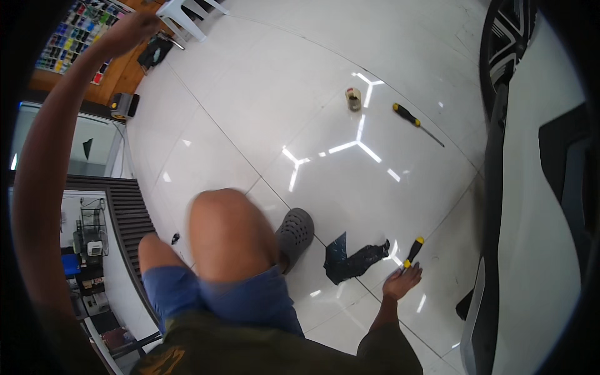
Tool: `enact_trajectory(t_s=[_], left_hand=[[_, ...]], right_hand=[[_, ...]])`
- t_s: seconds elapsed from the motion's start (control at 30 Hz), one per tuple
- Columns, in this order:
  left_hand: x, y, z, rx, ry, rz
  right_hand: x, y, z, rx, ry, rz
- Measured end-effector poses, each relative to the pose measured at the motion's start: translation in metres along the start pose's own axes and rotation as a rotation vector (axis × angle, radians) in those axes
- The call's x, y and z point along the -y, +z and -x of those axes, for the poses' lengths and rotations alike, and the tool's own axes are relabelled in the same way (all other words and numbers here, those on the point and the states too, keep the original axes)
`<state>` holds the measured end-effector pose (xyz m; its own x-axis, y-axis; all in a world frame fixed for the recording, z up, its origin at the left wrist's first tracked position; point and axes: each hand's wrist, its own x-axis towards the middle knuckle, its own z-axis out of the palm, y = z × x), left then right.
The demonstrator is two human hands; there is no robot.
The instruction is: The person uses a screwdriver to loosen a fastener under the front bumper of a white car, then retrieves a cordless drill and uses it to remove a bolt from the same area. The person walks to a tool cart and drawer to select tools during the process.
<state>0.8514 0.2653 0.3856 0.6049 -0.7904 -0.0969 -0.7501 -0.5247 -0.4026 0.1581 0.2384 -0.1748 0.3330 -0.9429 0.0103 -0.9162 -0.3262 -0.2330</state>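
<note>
My left hand (134, 31) is raised at the upper left, its fingers curled, their contents unclear. My right hand (403, 281) is low by the car, fingers apart, touching the lower end of a yellow-and-black screwdriver (414, 250). Beside it lies a crumpled black plastic piece (356, 262). Farther up on the glossy floor are a second, longer screwdriver (406, 114) and a small translucent container (354, 100). My knee (225, 231) and grey clog (295, 237) are at lower centre.
A white car body (544, 262) with a wheel (503, 47) borders the right. A white plastic stool (190, 22), a dark case (125, 105) and a wooden display (106, 84) are upper left. Dark slatted panelling (125, 209) and a cluttered area (87, 269) are at left.
</note>
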Motion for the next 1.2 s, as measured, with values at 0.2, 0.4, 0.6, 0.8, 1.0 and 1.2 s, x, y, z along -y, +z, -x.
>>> enact_trajectory(t_s=[0.2, 0.4, 0.6, 0.8, 1.0, 1.2], left_hand=[[-0.141, 0.017, -0.155, -0.046, 0.142, 0.049], [-0.283, 0.224, -0.17, 0.377, 0.505, 0.402], [-0.324, 0.214, -0.153, 0.273, 0.522, 0.415], [-0.386, 0.331, -0.195, 0.419, 0.543, 0.63], [-0.38, 0.305, -0.145, 0.598, 0.63, 0.712], [-0.292, 0.176, -0.121, 0.738, 0.977, 0.472]], right_hand=[[0.003, 0.013, -0.006, 0.028, 0.012, -0.049], [0.029, 0.028, -0.019, -0.007, 0.48, -0.138], [0.061, 0.021, -0.11, 0.472, 0.775, 0.077], [0.118, -0.001, -0.131, 0.37, 0.542, -0.034], [0.242, -0.109, -0.034, 0.43, 0.89, -0.209], [0.331, -0.244, 0.151, 0.7, 1.128, -0.323]])
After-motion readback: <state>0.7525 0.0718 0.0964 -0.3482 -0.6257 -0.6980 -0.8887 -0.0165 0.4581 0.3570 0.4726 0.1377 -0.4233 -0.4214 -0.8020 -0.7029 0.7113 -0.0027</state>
